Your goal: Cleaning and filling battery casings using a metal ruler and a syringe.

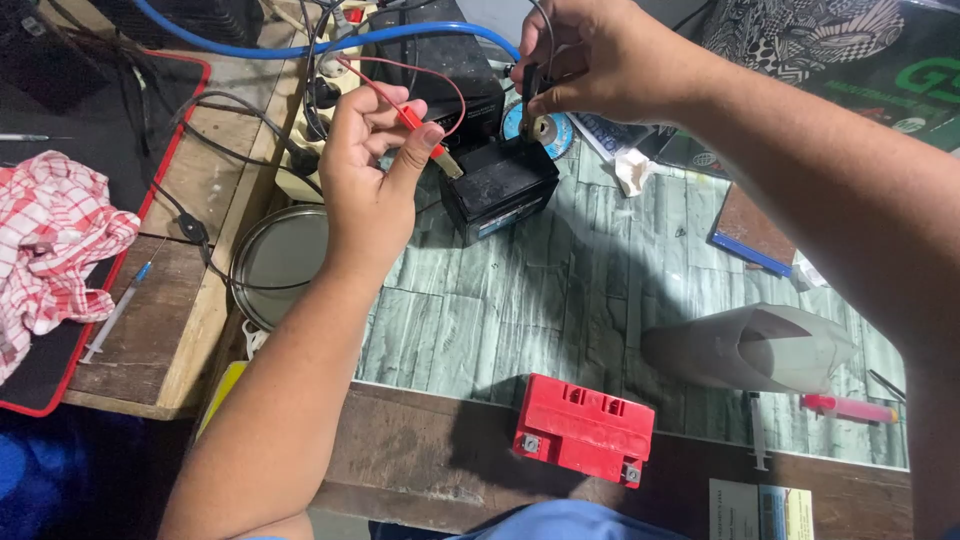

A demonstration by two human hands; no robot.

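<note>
My left hand (370,165) pinches a red clip lead (415,122) whose metal tip rests against the near-left corner of a small black battery (500,190). A thin red wire loops from it toward the back. My right hand (590,62) grips a black clip lead (530,92) pointed down at the battery's far side. The battery sits on a green stone-patterned surface (520,300).
A red battery (583,428) lies on the brown front edge. A grey cone-shaped piece (750,345) lies at the right, with a syringe and red marker near it. A round metal lid (275,260), a checked red cloth (55,240), a blue hose (300,45) and tangled cables are at the left.
</note>
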